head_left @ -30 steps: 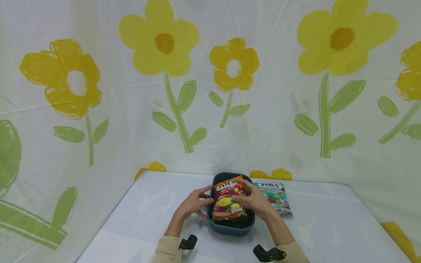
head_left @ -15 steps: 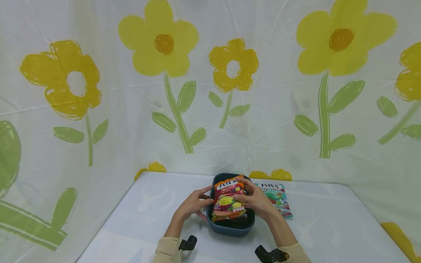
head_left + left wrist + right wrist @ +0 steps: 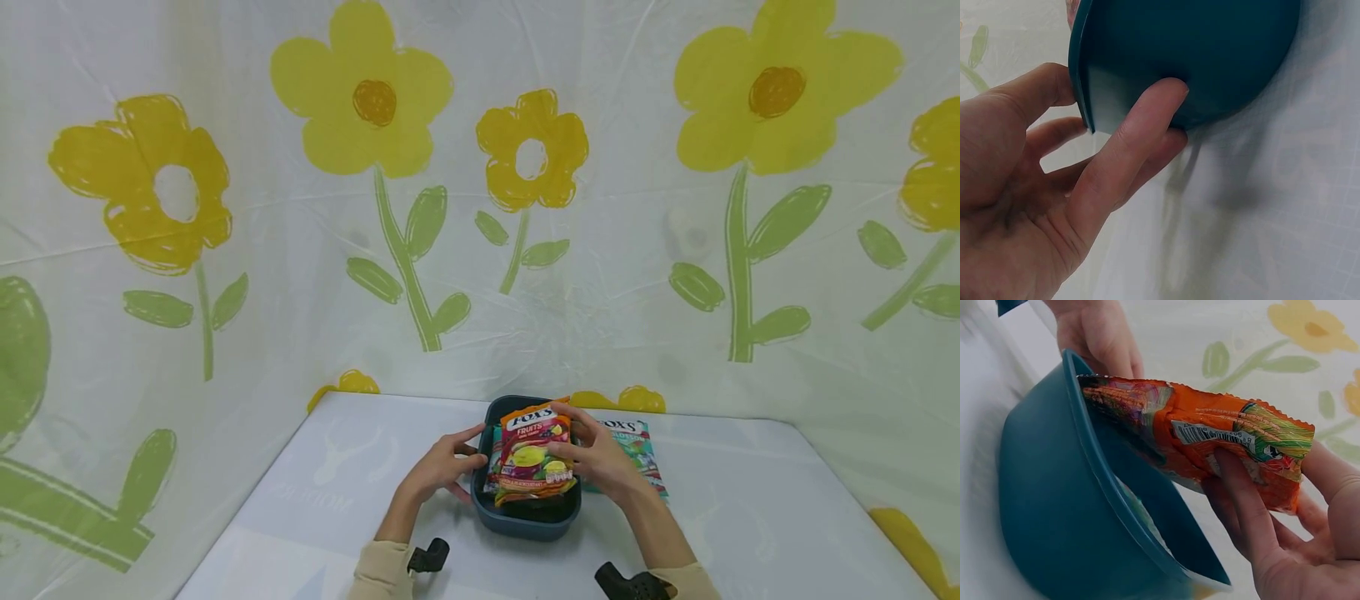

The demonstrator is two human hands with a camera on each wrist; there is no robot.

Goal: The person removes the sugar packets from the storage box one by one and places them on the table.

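Observation:
In the head view, a dark teal tub (image 3: 525, 527) stands on the white table. My left hand (image 3: 438, 462) holds its left side, fingers at the rim and against the outer wall; the left wrist view shows a fingertip pressing the tub wall (image 3: 1229, 56). My right hand (image 3: 603, 458) grips a red and orange FOX'S Fruits candy bag (image 3: 528, 462) by its right side, tilted above the tub's opening. In the right wrist view the bag's orange barcode side (image 3: 1194, 412) shows between the fingers. Another candy bag (image 3: 492, 467) partly shows inside the tub, beneath the held one.
A teal FOX'S candy bag (image 3: 641, 454) lies on the table right of the tub, partly covered by my right hand. The white table (image 3: 750, 500) extends to both sides. A flower-printed curtain (image 3: 615, 250) hangs behind it.
My right hand has drawn the fruit candy bag to the right within the tub's opening, uncovering part of another bag at the left. My left hand stays in place on the tub.

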